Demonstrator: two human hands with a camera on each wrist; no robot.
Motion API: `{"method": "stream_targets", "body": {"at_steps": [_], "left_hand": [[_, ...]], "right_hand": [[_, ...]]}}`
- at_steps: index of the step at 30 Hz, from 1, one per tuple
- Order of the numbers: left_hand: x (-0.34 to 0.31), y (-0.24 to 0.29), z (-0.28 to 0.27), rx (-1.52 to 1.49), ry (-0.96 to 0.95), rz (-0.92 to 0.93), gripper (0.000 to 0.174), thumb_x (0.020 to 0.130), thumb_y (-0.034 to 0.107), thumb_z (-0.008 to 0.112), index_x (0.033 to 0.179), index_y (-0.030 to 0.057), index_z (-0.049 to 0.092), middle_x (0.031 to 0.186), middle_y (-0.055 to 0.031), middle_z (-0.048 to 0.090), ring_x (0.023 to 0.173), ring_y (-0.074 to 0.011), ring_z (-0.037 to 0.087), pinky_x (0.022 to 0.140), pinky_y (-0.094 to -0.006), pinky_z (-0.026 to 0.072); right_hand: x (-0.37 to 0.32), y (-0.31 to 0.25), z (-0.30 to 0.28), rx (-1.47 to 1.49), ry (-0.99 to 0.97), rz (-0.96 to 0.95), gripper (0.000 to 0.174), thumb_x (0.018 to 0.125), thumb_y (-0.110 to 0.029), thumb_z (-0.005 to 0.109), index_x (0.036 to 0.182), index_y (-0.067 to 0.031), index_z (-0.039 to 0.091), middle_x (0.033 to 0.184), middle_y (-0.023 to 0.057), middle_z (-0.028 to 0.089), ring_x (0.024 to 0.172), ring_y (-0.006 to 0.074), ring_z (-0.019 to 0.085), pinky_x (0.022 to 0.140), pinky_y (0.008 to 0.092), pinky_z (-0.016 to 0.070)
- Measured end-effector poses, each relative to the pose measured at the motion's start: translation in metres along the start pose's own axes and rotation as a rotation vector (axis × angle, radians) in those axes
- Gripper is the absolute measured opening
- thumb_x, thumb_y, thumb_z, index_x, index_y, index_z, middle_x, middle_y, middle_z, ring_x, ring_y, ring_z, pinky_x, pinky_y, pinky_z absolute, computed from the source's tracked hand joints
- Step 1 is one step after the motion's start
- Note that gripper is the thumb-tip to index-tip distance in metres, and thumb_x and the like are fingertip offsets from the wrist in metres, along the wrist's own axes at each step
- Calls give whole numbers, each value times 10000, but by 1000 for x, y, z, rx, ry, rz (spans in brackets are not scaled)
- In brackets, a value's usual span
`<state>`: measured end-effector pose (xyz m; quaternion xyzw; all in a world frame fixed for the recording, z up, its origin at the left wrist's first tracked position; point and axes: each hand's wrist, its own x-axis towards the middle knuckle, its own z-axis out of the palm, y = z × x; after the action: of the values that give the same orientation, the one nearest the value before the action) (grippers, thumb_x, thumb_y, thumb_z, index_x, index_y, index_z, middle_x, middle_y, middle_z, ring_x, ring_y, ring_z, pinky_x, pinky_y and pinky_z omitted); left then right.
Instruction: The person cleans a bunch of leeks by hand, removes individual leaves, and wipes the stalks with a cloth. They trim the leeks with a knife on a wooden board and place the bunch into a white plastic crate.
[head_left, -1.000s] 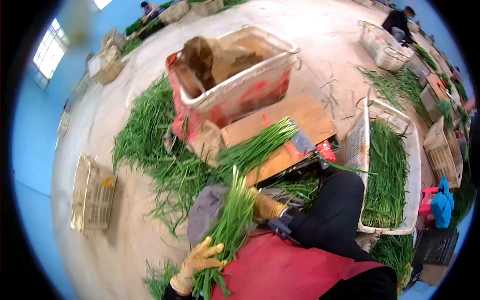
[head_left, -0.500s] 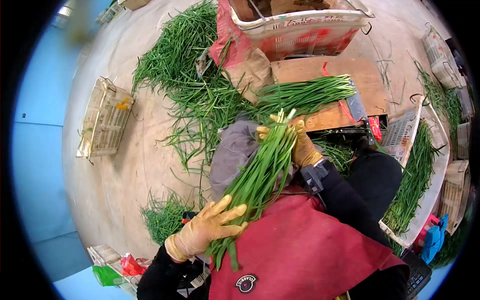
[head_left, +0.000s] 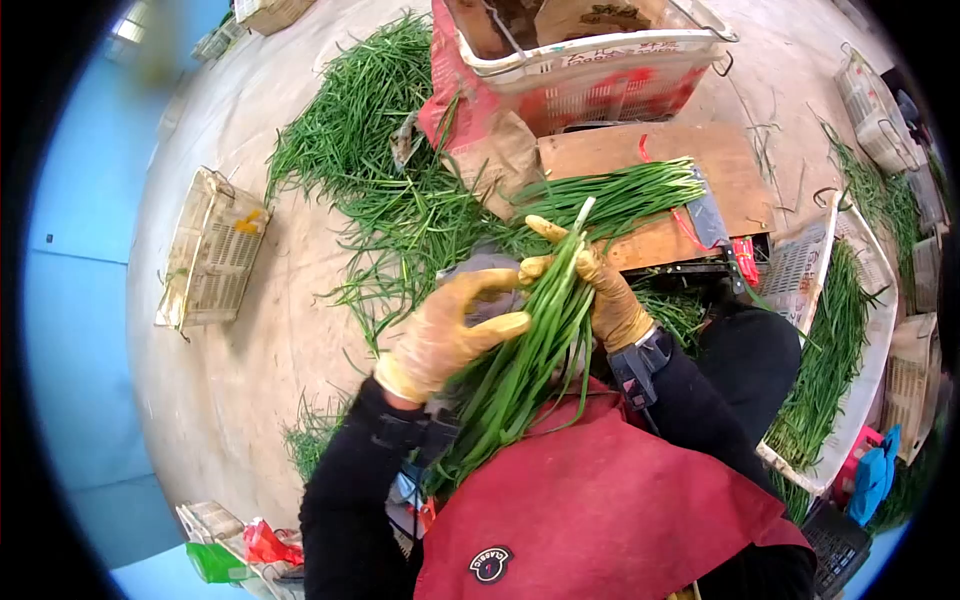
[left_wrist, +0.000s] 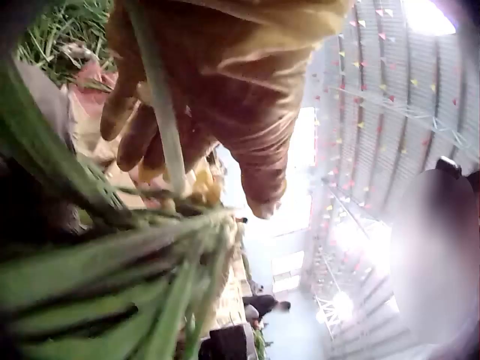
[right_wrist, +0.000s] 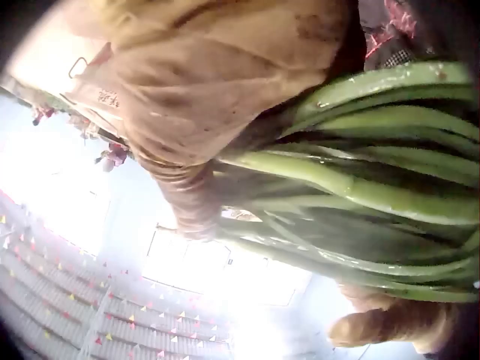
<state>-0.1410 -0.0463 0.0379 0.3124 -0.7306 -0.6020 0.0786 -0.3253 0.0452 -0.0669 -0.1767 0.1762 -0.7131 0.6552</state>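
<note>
A bunch of garlic chives (head_left: pixel 535 345) slants over the lap, pale ends upward, leaves trailing down over the red apron (head_left: pixel 620 480). My right hand (head_left: pixel 612 303), in a yellow glove, grips the bunch near its pale ends; the right wrist view shows the thumb (right_wrist: pixel 187 199) against the broad green leaves. My gloved left hand (head_left: pixel 445 335) is just left of the bunch, thumb and fingers spread apart, the thumb tip at the leaves. In the left wrist view a single pale stalk (left_wrist: pixel 161 97) passes in front of that hand. More cut chives (head_left: pixel 625 195) lie on a wooden board.
A knife (head_left: pixel 708 215) lies on the wooden board (head_left: pixel 735 165). Behind stands a large white crate (head_left: pixel 610 90); a heap of loose chives (head_left: pixel 350 130) spreads to its left. A white basket (head_left: pixel 875 330) of chives stands at right, another basket (head_left: pixel 215 250) on the left floor.
The head view has tilted downward. My left hand has left the lower leaves and moved up toward the pale ends; the right hand keeps its hold on the bunch.
</note>
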Motion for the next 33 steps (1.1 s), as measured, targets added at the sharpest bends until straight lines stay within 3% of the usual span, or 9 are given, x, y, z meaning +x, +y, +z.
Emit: {"method": "stream_targets", "body": {"at_steps": [3, 8, 12, 16, 23, 27, 29, 32, 33], "left_hand": [[12, -14, 17, 209, 46, 75, 268, 855, 180, 738, 1033, 0, 649, 954, -63, 640, 863, -141, 602, 785, -288, 485], [13, -25, 19, 155, 130, 140, 146, 872, 124, 708, 921, 2, 645, 839, -24, 617, 751, -104, 548, 709, -248, 457], [8, -10, 9, -31, 158, -88, 105, 880, 90, 681, 889, -2, 632, 851, -42, 648, 758, -107, 582, 729, -236, 473], [3, -2, -13, -198, 180, -37, 94, 896, 73, 633, 853, -8, 619, 970, -138, 710, 796, -141, 663, 754, -260, 530], [-46, 51, -76, -54, 385, 9, 151, 885, 133, 647, 810, 7, 611, 821, -112, 713, 595, -113, 607, 557, -224, 484], [-34, 51, -46, 325, 63, -150, 86, 853, 106, 657, 839, 26, 632, 720, -56, 666, 568, -77, 564, 521, -189, 440], [-24, 16, -21, 59, -55, -261, 115, 868, 135, 665, 861, 20, 658, 728, -38, 644, 575, -70, 546, 516, -216, 434], [-12, -20, -2, 85, -112, -279, 154, 877, 171, 678, 885, 17, 680, 774, -39, 649, 617, -85, 559, 565, -246, 459], [-11, -19, -2, 196, -96, -167, 163, 875, 176, 681, 899, 14, 681, 782, -37, 648, 639, -93, 565, 586, -254, 466]], "right_hand": [[-8, -6, 11, -38, 59, -10, 707, 854, -275, 728, 1439, -37, 410, 1067, 131, 695, 948, 211, 666, 886, 351, 536], [-9, -6, 17, -89, 188, 19, 584, 857, -78, 675, 1400, -25, 466, 1005, 107, 694, 895, 198, 672, 862, 335, 540], [-9, -5, 21, -108, 193, -31, 630, 837, -60, 679, 1419, -24, 439, 1036, 134, 697, 918, 213, 677, 871, 340, 540], [-11, -6, 20, -98, 206, -42, 691, 816, -76, 694, 1442, -28, 405, 1082, 167, 694, 974, 230, 673, 893, 347, 536], [-13, -8, 19, -67, 161, -32, 740, 795, -125, 727, 1453, -42, 398, 1186, 166, 661, 1067, 244, 648, 952, 361, 516], [-9, -6, 27, -38, 102, -23, 752, 789, -105, 717, 1461, -46, 386, 1261, 169, 621, 1128, 246, 617, 991, 362, 491], [-9, -5, 30, -27, 77, -27, 756, 787, -93, 710, 1464, -45, 379, 1262, 167, 621, 1138, 249, 611, 1009, 362, 478], [-14, -9, 30, -51, 79, 16, 689, 808, -91, 683, 1431, 9, 403, 1180, 151, 660, 1065, 220, 634, 955, 347, 502], [-15, -9, 26, -69, 74, 51, 656, 820, -100, 676, 1413, 23, 421, 1151, 147, 672, 1031, 207, 644, 921, 337, 518]]}}
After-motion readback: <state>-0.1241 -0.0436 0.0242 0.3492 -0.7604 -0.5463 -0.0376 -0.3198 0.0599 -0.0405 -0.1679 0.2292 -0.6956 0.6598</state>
